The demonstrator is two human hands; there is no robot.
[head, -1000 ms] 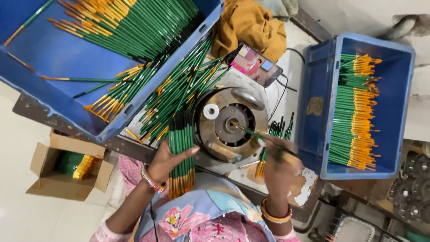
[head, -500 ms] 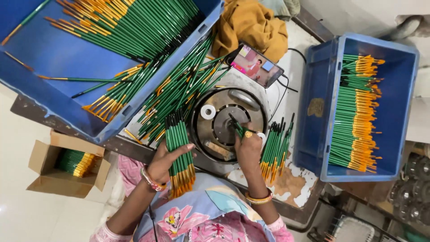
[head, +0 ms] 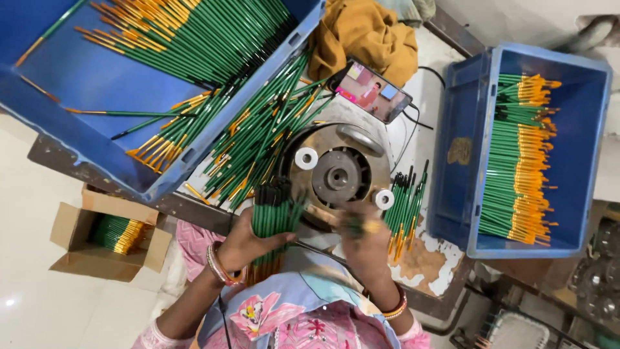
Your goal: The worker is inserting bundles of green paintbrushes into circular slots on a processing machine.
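Nearest the camera, at the front edge of the table, the left hand (head: 242,245) is clamped around a thick bundle of brushes (head: 274,213), green handles upright in the fist, dark tips up, gold ends poking out below the palm. Bangles ring that wrist. Just beside it, the right hand (head: 365,242) hovers at the lower rim of the round machine (head: 336,174); its fingers are blurred and pinched on something small and green with a gold end, apparently a single brush, but the blur leaves this uncertain.

Past the hands, the round machine sits at the table's middle, a metal disc with a dark hub and two small white rollers on its face. To its right, a small pile of green brushes (head: 407,203) lies on the table, gold ends toward the front edge. To its left, a loose heap of brushes (head: 258,139) spills across the table from the open side of the big blue crate (head: 84,84), which overhangs the table's left corner and holds many more.

Farther back, a phone (head: 374,90) with a lit screen leans behind the machine, a mustard cloth (head: 368,39) bunched beyond it. Off the right edge, a second blue crate (head: 581,129) holds brushes laid in a neat row. On the floor at left, a cardboard box (head: 71,226) holds another batch.
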